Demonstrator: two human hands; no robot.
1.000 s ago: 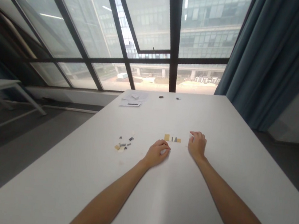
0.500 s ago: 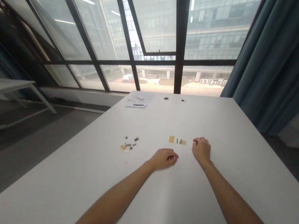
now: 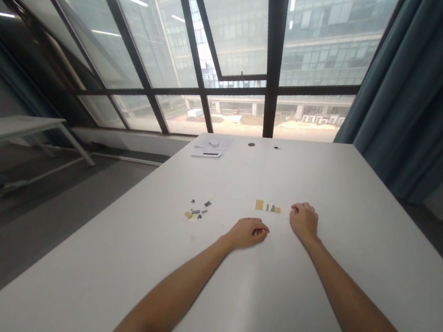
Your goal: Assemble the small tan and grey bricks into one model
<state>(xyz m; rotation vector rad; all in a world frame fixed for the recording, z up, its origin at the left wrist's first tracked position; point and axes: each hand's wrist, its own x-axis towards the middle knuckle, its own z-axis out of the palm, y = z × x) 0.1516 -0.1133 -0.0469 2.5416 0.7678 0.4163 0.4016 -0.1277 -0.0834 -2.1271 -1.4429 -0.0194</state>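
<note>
- Presently, we log the left hand (image 3: 248, 232) nearest, loosely curled; whether it pinches anything, we cannot tell.
- Scattered grey and tan pieces (image 3: 196, 211) lie at its ten o'clock, apart.
- Right hand (image 3: 304, 219) also half-curled; its grip is hidden from us.
- Row of flat pieces (image 3: 267, 207): left hand's one o'clock, right hand's nine, touched by neither. In our judgement, small parts want light nudges at the edges, opposite end steadied.
- Papers (image 3: 207, 154): farthest, left hand's eleven o'clock.
</note>
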